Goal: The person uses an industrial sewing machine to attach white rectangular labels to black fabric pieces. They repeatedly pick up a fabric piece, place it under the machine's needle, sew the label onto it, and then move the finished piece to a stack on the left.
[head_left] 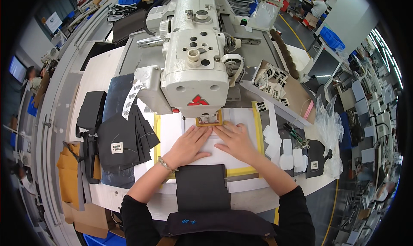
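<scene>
Both hands lie flat on a white board (pixel 174 132) edged with yellow tape, below the head of a white sewing machine (pixel 193 65). My left hand (pixel 192 143) has its fingers stretched toward a small tan frame (pixel 208 123) under the needle area. My right hand (pixel 230 138) is spread at the frame's lower right, fingertips beside it; whether they touch it I cannot tell. What lies beneath the fingertips is mostly hidden. A dark grey panel (pixel 202 188) lies just below my hands, toward my body.
Black cut pieces (pixel 116 132) with a white label are stacked left, beside orange pieces (pixel 69 168). A cardboard box of labels (pixel 297 108), white cut pieces (pixel 287 160), green-handled scissors (pixel 297 136) and clear plastic (pixel 327 130) sit right. Other people (pixel 318 7) are in the background.
</scene>
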Available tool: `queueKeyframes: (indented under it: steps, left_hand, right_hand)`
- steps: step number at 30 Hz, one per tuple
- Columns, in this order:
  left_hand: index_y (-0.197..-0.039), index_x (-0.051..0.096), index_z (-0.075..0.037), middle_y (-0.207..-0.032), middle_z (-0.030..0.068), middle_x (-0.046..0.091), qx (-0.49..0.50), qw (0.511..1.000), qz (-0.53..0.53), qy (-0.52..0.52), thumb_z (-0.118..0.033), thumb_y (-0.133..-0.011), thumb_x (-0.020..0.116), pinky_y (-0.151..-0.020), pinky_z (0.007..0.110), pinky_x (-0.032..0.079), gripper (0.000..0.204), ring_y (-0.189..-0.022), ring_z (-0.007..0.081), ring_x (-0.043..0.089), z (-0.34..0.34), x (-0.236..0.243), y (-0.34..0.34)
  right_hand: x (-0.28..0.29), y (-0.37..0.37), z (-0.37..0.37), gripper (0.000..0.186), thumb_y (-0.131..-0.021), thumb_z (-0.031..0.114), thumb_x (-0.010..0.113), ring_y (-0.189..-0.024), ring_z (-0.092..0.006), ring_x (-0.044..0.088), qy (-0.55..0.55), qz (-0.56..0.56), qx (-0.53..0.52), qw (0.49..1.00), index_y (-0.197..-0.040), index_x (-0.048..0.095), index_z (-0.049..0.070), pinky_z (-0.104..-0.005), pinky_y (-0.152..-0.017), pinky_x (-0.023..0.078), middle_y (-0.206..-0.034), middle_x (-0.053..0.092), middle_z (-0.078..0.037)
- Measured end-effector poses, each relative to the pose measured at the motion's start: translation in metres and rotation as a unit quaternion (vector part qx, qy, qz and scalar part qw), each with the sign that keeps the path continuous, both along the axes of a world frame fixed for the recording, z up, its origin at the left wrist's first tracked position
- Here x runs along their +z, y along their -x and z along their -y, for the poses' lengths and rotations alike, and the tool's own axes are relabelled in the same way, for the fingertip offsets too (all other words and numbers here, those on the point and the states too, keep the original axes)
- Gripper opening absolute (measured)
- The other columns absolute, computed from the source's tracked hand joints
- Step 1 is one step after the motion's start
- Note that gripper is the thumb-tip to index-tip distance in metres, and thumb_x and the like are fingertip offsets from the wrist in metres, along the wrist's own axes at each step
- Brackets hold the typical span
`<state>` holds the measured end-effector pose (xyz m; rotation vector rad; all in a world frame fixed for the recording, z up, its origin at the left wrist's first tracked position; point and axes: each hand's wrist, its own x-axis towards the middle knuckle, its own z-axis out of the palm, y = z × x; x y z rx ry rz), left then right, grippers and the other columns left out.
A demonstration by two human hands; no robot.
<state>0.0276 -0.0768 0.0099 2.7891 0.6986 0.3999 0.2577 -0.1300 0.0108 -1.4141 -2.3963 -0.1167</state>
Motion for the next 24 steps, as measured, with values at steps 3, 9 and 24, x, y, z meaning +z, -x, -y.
queueKeyframes:
  steps: [3,9,24]
  left_hand:
    - [-0.142,0.039,0.003,-0.141,0.0209,0.045,0.011,1.0,-0.007,-0.017,-0.052,-0.088,0.059,-0.112,0.045,0.033,0.079,-0.129,0.0335,0.046,-0.002,-0.001,-0.004]
    - [-0.145,0.035,0.001,-0.147,0.0211,0.038,0.041,0.999,-0.028,-0.006,-0.055,-0.087,0.059,-0.114,0.047,0.028,0.084,-0.139,0.035,0.035,-0.004,-0.006,-0.007]
    - [-0.145,0.036,-0.002,-0.144,0.0244,0.037,0.119,0.993,-0.02,-0.019,-0.06,-0.085,0.059,-0.114,0.054,0.023,0.086,-0.138,0.0428,0.03,-0.002,-0.012,-0.011]
  right_hand:
    - [0.0,-0.001,-0.003,0.05,-0.088,0.041,0.064,-0.121,-0.022,0.048,0.013,0.0,-0.005,1.0,-0.125,0.059,0.008,-0.0496,-0.093,0.036,-0.124,0.06,-0.003]
    - [-0.001,0.002,-0.003,0.05,-0.09,0.042,0.061,-0.122,-0.0226,0.046,0.015,0.002,-0.021,1.0,-0.127,0.057,0.009,-0.0506,-0.093,0.035,-0.124,0.06,-0.002]
    - [-0.006,0.008,-0.004,0.052,-0.092,0.041,0.058,-0.125,-0.0222,0.044,0.038,-0.011,-0.043,0.998,-0.133,0.052,0.01,-0.0508,-0.096,0.033,-0.128,0.058,-0.001]
